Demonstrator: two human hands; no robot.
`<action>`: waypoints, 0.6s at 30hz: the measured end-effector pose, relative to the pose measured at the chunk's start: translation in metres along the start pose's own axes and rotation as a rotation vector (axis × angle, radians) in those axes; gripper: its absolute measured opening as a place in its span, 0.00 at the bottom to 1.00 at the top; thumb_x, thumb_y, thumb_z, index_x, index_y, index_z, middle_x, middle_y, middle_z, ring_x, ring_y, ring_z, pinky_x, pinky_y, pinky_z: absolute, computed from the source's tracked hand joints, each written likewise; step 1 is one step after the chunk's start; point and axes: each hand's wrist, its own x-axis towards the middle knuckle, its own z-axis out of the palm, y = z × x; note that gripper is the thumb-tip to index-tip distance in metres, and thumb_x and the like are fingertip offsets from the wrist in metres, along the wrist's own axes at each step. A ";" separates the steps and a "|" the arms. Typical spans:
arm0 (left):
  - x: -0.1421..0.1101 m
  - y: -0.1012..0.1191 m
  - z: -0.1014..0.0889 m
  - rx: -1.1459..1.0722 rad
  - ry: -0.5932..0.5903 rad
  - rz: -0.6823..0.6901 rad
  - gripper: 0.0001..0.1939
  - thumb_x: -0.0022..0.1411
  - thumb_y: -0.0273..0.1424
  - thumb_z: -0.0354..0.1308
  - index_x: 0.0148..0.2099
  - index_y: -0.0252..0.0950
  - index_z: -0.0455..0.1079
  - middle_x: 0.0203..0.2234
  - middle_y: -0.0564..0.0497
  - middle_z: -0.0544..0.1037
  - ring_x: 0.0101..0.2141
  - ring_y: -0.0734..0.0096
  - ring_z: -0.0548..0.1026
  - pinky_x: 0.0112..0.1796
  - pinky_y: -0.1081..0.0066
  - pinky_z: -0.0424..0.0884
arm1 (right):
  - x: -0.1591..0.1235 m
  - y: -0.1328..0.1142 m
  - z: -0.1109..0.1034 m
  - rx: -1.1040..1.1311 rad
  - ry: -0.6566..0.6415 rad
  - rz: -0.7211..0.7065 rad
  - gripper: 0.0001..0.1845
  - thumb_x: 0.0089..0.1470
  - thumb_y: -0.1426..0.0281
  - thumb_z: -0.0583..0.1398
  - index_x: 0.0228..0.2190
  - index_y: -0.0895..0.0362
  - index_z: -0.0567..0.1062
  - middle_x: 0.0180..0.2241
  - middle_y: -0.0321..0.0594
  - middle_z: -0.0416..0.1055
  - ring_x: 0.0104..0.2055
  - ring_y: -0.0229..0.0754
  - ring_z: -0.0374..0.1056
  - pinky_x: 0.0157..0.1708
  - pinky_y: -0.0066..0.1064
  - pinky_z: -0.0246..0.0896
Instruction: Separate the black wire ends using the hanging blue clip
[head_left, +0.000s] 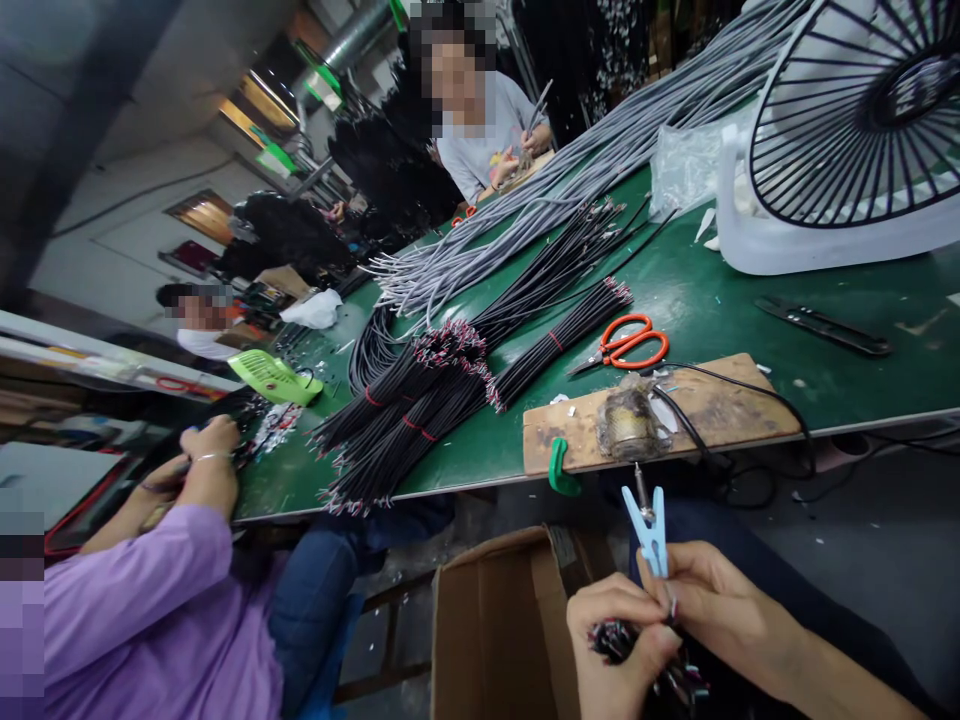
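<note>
My left hand is closed around a bundle of black cables with thin red and white wire ends, at the lower right. Beside it, my right hand pinches thin wire ends at the narrow end of a light-blue clothespin. The clothespin's spread legs point up toward the metal shaft of a small motor. That motor is fixed on a wooden board at the table's edge. My fingers hide exactly how the wires meet the clothespin.
Tied black cable bundles and long grey cables cover the green table. Orange scissors, thread snips and a fan lie beyond the board. Below stands a cardboard box. A purple-sleeved co-worker sits left; another works opposite.
</note>
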 end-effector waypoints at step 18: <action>0.026 0.018 0.000 0.189 -0.030 0.150 0.03 0.50 0.31 0.69 0.26 0.40 0.81 0.17 0.51 0.79 0.20 0.71 0.72 0.25 0.73 0.66 | 0.025 -0.029 0.011 0.029 0.059 -0.085 0.22 0.49 0.52 0.67 0.27 0.61 0.81 0.25 0.40 0.72 0.25 0.36 0.61 0.27 0.29 0.56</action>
